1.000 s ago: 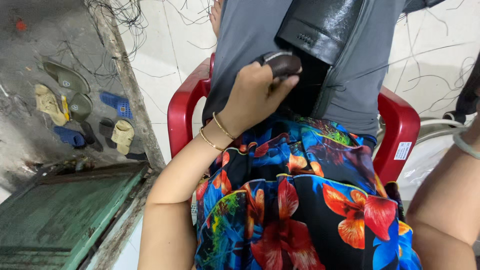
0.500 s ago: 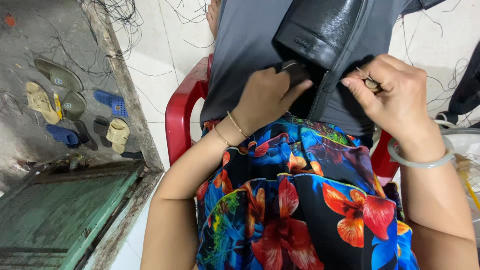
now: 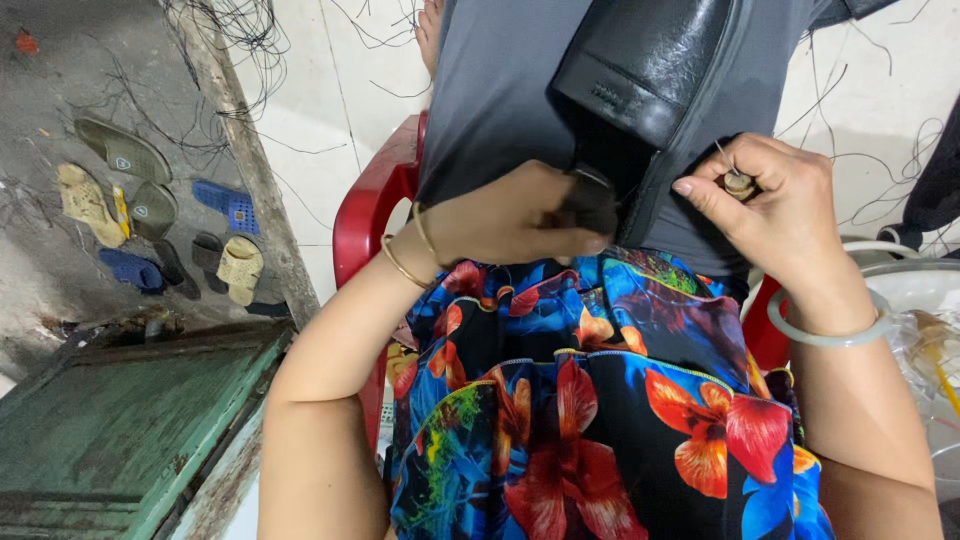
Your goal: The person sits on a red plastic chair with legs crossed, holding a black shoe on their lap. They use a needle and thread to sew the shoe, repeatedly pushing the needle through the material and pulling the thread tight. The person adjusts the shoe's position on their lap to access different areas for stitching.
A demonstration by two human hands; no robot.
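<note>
A grey fabric piece point(image 3: 500, 90) with a shiny black leather part point(image 3: 650, 60) hangs over a red plastic chair point(image 3: 365, 215) in front of my lap, which is covered by floral cloth point(image 3: 600, 400). My left hand point(image 3: 510, 215), with thin bangles at the wrist, grips the lower edge of the black leather at the seam. My right hand point(image 3: 765, 205), wearing a pale bangle, pinches a small needle tool point(image 3: 735, 178) with a round wooden end, right beside the dark seam edge of the grey piece.
Several sandals and slippers point(image 3: 150, 210) lie on the concrete ground at the left. A green wooden panel point(image 3: 110, 430) sits at lower left. Loose dark threads point(image 3: 230, 40) litter the white tiled floor. A white basin point(image 3: 920, 290) with plastic stands at the right.
My right hand came in from the right edge and now rests against the grey piece holding the needle tool. My left hand kept its grip on the leather.
</note>
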